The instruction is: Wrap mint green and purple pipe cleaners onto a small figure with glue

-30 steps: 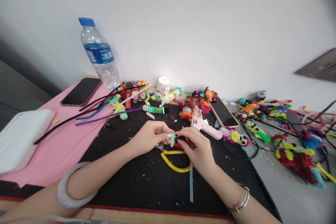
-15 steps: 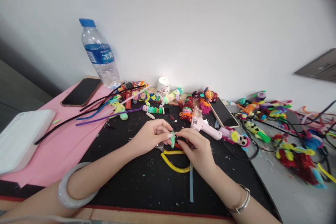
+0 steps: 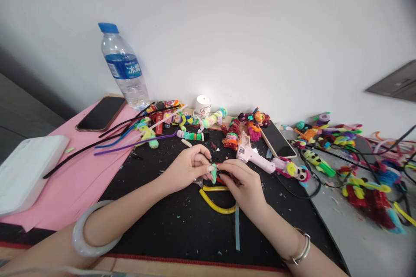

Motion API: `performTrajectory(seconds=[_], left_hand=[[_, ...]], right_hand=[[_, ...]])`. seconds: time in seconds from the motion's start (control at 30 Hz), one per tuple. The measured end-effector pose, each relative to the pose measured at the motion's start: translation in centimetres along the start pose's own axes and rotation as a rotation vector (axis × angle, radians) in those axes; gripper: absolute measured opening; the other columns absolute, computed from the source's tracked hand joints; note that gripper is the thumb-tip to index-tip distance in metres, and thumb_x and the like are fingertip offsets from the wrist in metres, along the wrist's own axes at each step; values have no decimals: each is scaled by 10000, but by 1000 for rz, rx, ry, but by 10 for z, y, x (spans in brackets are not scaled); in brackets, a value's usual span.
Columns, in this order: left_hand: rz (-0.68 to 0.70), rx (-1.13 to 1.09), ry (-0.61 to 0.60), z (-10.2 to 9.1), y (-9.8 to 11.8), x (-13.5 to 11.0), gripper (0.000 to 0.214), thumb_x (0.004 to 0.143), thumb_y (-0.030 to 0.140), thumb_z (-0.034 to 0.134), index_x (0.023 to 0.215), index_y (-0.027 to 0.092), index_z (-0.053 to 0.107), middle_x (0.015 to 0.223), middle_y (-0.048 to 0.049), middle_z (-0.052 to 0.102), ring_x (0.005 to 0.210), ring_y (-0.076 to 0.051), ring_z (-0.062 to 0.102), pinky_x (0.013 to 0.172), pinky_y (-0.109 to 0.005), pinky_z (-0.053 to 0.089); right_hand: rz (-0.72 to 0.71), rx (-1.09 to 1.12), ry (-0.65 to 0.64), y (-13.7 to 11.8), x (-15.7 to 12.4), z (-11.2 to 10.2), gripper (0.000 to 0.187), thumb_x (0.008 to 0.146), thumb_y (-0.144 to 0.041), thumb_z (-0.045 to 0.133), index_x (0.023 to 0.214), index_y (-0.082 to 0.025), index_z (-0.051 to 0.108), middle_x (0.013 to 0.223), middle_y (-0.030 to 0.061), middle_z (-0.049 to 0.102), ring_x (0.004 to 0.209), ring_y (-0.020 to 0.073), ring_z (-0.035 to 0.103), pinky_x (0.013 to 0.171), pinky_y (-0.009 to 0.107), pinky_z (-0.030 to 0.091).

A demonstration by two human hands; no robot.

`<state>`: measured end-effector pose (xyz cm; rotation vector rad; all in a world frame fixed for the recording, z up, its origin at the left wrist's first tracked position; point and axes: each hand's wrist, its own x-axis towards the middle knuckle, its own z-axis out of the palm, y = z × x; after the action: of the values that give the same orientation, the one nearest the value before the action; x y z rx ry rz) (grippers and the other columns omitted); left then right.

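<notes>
My left hand (image 3: 188, 168) and my right hand (image 3: 243, 184) meet over the black mat (image 3: 169, 220), fingers pinched together. Between them sits a small green fuzzy piece (image 3: 213, 174) joined to a dark red and black pipe-cleaner bit; both hands grip it. A yellow pipe cleaner (image 3: 216, 202) curves on the mat just below the hands. A pale glue stick (image 3: 237, 227) lies beside my right wrist. The pink glue gun (image 3: 253, 158) rests just beyond my right hand.
A water bottle (image 3: 124, 69) stands at the back left by a phone (image 3: 100, 114) on pink paper (image 3: 74, 177). A white box (image 3: 26, 169) sits far left. Pipe-cleaner figures (image 3: 232, 132) line the wall; a second phone (image 3: 277, 138) and cables (image 3: 357, 156) lie right.
Almost nothing has moved. My left index finger has lifted slightly, and both hands keep the same pinch on the small green piece.
</notes>
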<state>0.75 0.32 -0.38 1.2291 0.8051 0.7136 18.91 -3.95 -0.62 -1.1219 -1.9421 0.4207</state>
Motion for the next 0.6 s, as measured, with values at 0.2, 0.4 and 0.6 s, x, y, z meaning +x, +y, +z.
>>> performTrajectory(seconds=[0.2,0.4,0.6], left_hand=[[7,-11,32,2,2,2,223,757,184,646,862,167,451,624,10,662,579,-117,632,577,-220,485],[19,-34,64,2,2,3,232,759,197,643,884,169,450,623,23,643,582,-122,632,584,-235,497],[20,-46,62,1,2,2,248,754,215,650,895,170,452,631,20,643,586,-127,634,589,-243,499]], right_hand=[[12,8,-5,0,1,-2,205,801,-72,578,938,-197,664,897,58,668,884,180,618,809,301,509],[25,27,-43,1,2,-6,239,817,-71,551,993,-192,658,942,68,658,911,177,609,808,294,503],[34,34,-48,-1,2,-5,247,820,-88,541,1001,-210,656,940,62,656,908,184,615,783,302,515]])
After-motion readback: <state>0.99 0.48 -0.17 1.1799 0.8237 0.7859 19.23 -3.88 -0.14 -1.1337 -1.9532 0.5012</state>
